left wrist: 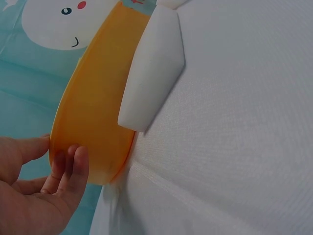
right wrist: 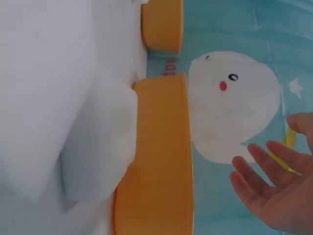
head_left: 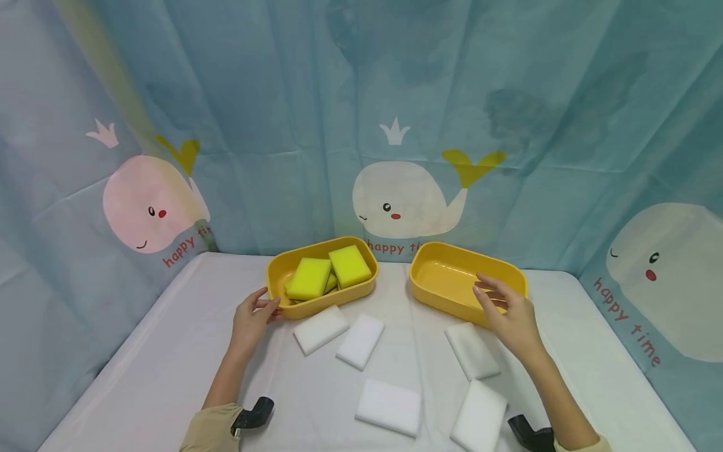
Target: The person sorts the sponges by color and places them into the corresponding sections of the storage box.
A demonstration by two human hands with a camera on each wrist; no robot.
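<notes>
My left hand (head_left: 252, 323) holds the end of the left yellow box (head_left: 333, 300), with the thumb at its rim and the other fingers against the outer wall in the left wrist view. Several yellow sponges (head_left: 309, 278) lie inside that box. Over the near right part of the second yellow box (head_left: 446, 306) hovers my right hand (head_left: 511, 317), fingers loosely bent and nothing between them; the right wrist view shows this hand (right wrist: 281, 181) apart from the box wall. No sponges show inside this box.
Several white sponges lie on the white tabletop: two (head_left: 321, 329) by the left box, one (head_left: 388, 407) in the front middle, and two (head_left: 473, 351) before the right box. A blue curtain (head_left: 271, 201) with whale prints surrounds the table.
</notes>
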